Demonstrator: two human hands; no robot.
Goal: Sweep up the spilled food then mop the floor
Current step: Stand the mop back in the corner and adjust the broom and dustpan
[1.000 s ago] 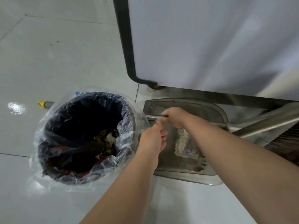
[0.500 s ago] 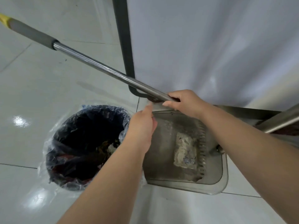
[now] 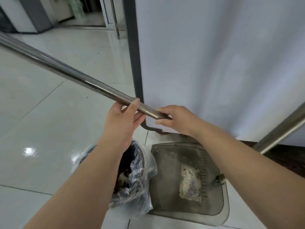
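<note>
Silver pole (image 3: pixel 69 74), grey dustpan (image 3: pixel 166 179)

Both forearms reach forward, the left hand (image 3: pixel 121 120) and right hand (image 3: pixel 177 119) curled close together, thumbs inward.

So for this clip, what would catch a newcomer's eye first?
The long metal pole crossing from upper left to centre, gripped at its near end by the left hand and the right hand. Below them, on the tiled floor, a lined bin stands beside a grey dustpan holding a pale clump.
</note>
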